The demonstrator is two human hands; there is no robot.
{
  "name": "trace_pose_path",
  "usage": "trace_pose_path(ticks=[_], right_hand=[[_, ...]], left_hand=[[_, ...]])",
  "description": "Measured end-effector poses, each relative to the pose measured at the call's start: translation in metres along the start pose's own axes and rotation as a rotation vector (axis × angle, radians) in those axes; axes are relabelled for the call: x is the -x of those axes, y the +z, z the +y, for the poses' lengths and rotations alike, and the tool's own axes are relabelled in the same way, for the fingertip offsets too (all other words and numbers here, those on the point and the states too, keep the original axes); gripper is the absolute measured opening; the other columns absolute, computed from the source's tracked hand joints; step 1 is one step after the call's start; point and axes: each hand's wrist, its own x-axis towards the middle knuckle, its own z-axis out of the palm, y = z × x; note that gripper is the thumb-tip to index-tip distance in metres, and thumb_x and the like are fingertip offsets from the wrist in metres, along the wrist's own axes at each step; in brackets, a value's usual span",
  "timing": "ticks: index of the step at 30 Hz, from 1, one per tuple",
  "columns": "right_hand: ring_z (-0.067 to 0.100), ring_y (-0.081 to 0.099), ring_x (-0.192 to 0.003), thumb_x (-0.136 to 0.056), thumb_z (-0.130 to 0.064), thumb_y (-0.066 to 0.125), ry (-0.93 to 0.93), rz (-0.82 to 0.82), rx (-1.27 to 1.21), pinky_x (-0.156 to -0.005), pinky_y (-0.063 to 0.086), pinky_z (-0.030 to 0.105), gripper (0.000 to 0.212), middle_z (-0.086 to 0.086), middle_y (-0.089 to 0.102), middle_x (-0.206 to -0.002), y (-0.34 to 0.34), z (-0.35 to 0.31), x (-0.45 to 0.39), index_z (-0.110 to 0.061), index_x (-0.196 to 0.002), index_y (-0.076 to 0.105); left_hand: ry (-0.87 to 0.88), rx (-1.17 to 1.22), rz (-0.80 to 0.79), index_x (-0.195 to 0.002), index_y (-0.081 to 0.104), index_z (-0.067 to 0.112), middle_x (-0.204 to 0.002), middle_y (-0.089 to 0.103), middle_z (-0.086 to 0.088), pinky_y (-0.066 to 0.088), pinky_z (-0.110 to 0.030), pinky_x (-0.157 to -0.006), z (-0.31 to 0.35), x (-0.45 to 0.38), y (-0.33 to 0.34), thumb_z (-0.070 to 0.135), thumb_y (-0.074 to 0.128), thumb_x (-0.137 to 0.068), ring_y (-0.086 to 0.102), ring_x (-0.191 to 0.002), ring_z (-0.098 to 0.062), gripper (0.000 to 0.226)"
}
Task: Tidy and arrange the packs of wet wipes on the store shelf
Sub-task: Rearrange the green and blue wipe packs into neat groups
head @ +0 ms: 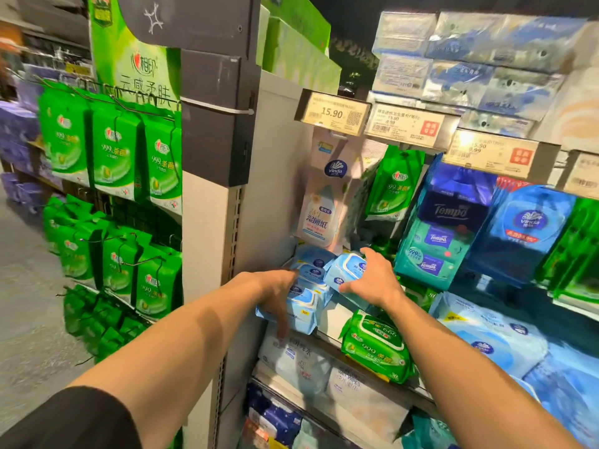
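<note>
**Wet-wipe bay, left end of shelving: stock and hands**

Shelf (327, 328), mid level: a row of light blue wipe packs (306, 288) with white flip lids stands at the far left against the grey upright panel (272, 189). The foremost pack overhangs the shelf edge. One more light blue pack (345, 270) sits tilted just right of the row, lid facing outward.

Left hand (280, 293): laid against the left side of the row, fingers pointing down over the front pack; whether it grips or only presses cannot be told.

Right hand (376, 280): fingers spread and closed round the tilted pack, thumb at its lower edge.

Same shelf, right of the gap: a green wipe pack (376, 345) lying at the front edge, label upside down. Further right, large pale blue packs (496, 338), blurred.

Hooks above: one pink-and-white Vinda hanging pack (319, 202), a green hanging pack (390, 186), teal-and-navy Tempo packs (440, 228), blue Vinda packs (525, 228).

Price rail: yellow tags, the leftmost tag (332, 113) reading 15.90.

Shelf below: white and pale blue packs (301, 361), one marked WET WIPES.

Top shelf: wrapped blue-and-white tissue bundles (470, 56).

End display to the left: rows of green hanging packs (110, 150).
</note>
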Motion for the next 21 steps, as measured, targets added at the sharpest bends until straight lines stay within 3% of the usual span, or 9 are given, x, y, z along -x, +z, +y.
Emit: trace_pose_path(ticks=[4, 9, 16, 21], right_hand=[[0.025, 0.059, -0.097, -0.049, -0.039, 0.092, 0.028, 0.091, -0.107, -0.085, 0.051, 0.037, 0.084, 0.007, 0.062, -0.109, 0.014, -0.011, 0.006, -0.012, -0.118, 0.052], [0.025, 0.050, -0.103, -0.053, -0.033, 0.093, -0.012, 0.150, -0.144, -0.088, 0.043, 0.033, 0.074, 0.005, 0.045, -0.107, 0.033, -0.024, 0.010, -0.006, -0.109, 0.053], [0.034, 0.040, -0.117, -0.055, -0.050, 0.087, 0.086, 0.092, 0.029, -0.098, 0.041, 0.040, 0.085, 0.011, 0.041, -0.120, 0.043, -0.017, 0.011, -0.012, -0.120, 0.048], [0.029, 0.048, -0.105, -0.060, -0.036, 0.087, 0.083, 0.130, -0.111, -0.093, 0.045, 0.035, 0.074, 0.010, 0.038, -0.114, 0.047, -0.016, 0.018, -0.008, -0.114, 0.046]], left_hand=[[-0.005, 0.068, 0.005, -0.108, 0.049, 0.034, -0.103, 0.062, 0.019, 0.052, -0.028, -0.090, -0.002, 0.004, 0.003, 0.044, 0.098, -0.028, 0.062, -0.093, -0.006, 0.094], [0.012, 0.126, -0.014, -0.112, 0.051, 0.028, -0.105, 0.065, 0.012, 0.054, -0.031, -0.090, -0.004, 0.005, 0.004, 0.033, 0.099, -0.037, 0.064, -0.095, -0.010, 0.089], [0.010, 0.143, -0.006, -0.114, 0.048, 0.027, -0.108, 0.062, 0.010, 0.052, -0.029, -0.088, -0.007, 0.006, 0.006, 0.029, 0.098, -0.042, 0.061, -0.096, -0.012, 0.088], [0.002, 0.124, 0.000, -0.113, 0.049, 0.026, -0.107, 0.062, 0.010, 0.053, -0.031, -0.089, -0.006, 0.005, 0.007, 0.034, 0.098, -0.037, 0.061, -0.095, -0.012, 0.091]])
